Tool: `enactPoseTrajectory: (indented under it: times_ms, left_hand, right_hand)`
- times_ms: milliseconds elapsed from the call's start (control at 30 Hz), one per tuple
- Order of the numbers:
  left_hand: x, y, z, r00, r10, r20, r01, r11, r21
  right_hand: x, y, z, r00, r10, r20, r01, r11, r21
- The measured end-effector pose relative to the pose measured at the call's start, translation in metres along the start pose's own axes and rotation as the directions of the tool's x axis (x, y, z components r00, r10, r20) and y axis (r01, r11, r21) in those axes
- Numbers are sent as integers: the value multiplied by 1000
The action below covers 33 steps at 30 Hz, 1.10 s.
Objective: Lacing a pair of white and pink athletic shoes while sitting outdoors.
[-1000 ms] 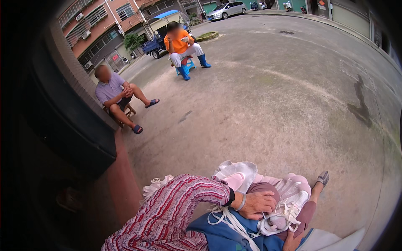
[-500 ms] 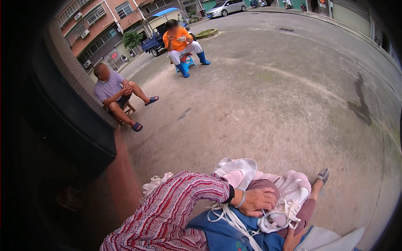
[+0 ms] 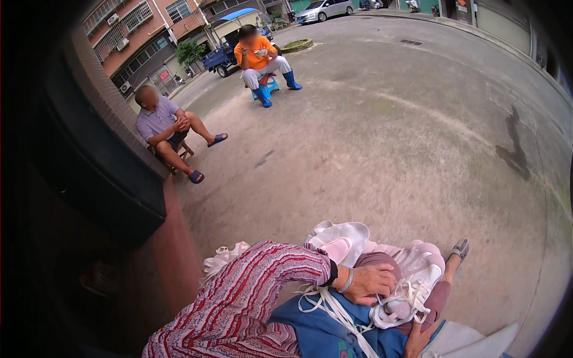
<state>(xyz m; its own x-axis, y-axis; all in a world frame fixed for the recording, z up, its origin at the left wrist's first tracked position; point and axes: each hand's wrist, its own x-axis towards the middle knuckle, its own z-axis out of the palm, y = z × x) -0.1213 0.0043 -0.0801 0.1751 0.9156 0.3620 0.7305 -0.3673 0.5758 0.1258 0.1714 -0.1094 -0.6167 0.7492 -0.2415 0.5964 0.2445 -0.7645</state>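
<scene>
My left hand, wearing a bangle, is bent over my knee with its fingertips closed on a thin white shoelace beside a shoe. That white-and-pink shoe upper rests on my lap, its lace partly strung and hanging loose at the near end. Only part of my right hand shows below the shoe; its fingers are hidden under it. A bundle of loose white laces lies across my blue apron. More white-and-pink uppers lie just beyond my left forearm.
Further pale shoe pieces sit left of my striped sleeve. White material lies at lower right. One person sits on a wooden stool by the wall; another in orange sits on a blue stool, holding a bowl. A dark panel stands at left.
My left hand has shifted very slightly up and to the right, staying by the shoe. The shoe and the lace bundle lie nearly as before.
</scene>
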Motion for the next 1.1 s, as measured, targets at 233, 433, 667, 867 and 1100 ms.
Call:
enactPoseTrajectory:
  times_ms: [233, 433, 667, 867, 1100]
  left_hand:
    - [0, 2, 0, 1000, -2, -10, 2, 1000, 5]
    - [-1, 2, 0, 1000, 0, -27, 0, 1000, 13]
    - [-1, 3, -1, 1000, -8, -23, 8, 1000, 1]
    - [-2, 2, 0, 1000, -3, -19, 3, 1000, 7]
    - [-1, 1, 0, 1000, -2, -18, 3, 1000, 2]
  right_hand:
    - [-7, -23, -6, 999, 38, -5, -37, 998, 42]
    - [1, 3, 2, 999, -6, -52, 1, 996, -90]
    - [-7, -32, -13, 998, 30, 54, -31, 1000, 6]
    - [-8, -33, -10, 997, 55, 47, -53, 998, -47]
    - [-8, -40, -13, 991, 60, 116, -82, 979, 188]
